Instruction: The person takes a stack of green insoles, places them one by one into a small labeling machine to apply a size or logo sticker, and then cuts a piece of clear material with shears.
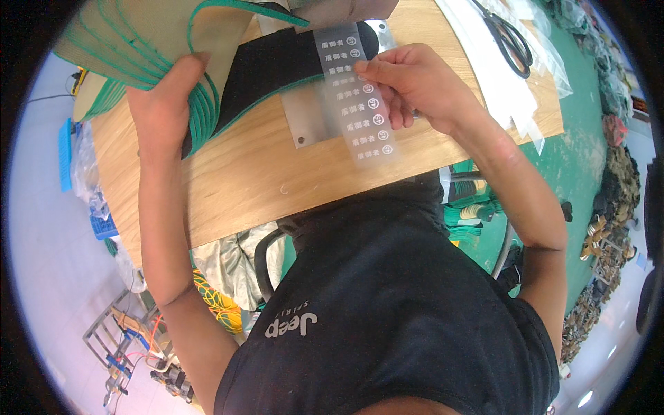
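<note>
My left hand [166, 97] is closed round the edge of a fanned stack of green-edged, beige-backed shoe insoles [138, 41] at the upper left. One black-topped insole [277, 62] lies across a metal plate [304, 117] on the table, its near end beside the stack. Between thumb and fingers, my right hand [422, 83] pinches the right edge of a see-through strip of printed labels [356, 124]. This strip lies over the far end of the black insole and hangs past it toward me. Above them, a grey metal block [346, 10] partly shows at the top edge.
Black-handled scissors [512, 45] rest on white sheets [467, 48] at the right of the wooden table [235, 200]. Below the table's near edge are green-edged bundles [470, 214] and a metallic cloth [235, 266]. A blue tray [66, 155] stands at the left.
</note>
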The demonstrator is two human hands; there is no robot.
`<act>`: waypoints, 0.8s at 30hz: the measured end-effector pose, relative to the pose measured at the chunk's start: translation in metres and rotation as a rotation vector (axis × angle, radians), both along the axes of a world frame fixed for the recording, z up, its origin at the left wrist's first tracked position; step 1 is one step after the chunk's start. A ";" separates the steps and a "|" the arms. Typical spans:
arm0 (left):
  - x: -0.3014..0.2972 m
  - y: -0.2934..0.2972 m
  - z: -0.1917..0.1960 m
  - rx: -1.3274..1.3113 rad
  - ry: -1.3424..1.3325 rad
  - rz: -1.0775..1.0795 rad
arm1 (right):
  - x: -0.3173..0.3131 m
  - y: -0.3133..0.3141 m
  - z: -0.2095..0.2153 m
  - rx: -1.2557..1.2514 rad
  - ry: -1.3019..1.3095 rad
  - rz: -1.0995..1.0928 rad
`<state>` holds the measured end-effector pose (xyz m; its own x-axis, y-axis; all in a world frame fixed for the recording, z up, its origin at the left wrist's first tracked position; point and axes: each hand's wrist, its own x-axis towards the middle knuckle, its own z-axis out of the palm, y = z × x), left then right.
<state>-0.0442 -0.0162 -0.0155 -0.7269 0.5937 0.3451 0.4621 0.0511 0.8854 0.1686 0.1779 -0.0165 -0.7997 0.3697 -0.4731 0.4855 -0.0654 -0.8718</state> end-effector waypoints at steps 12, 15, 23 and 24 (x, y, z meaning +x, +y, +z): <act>0.035 0.017 0.001 -0.245 0.352 -0.207 | 0.000 -0.004 0.004 -0.005 -0.001 -0.005; 0.034 0.022 0.002 -0.328 0.375 -0.276 | 0.003 -0.006 0.006 -0.033 0.012 -0.033; 0.034 0.022 0.002 -0.455 0.563 -0.205 | 0.011 -0.008 0.006 -0.050 0.059 -0.080; 0.036 0.022 0.005 -0.493 0.499 -0.200 | 0.012 -0.007 0.005 -0.043 0.062 -0.066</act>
<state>-0.0082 0.0056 -0.0109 -0.4144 0.8705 0.2654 0.8467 0.2619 0.4632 0.1803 0.1710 -0.0111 -0.8025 0.4031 -0.4399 0.4241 -0.1333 -0.8958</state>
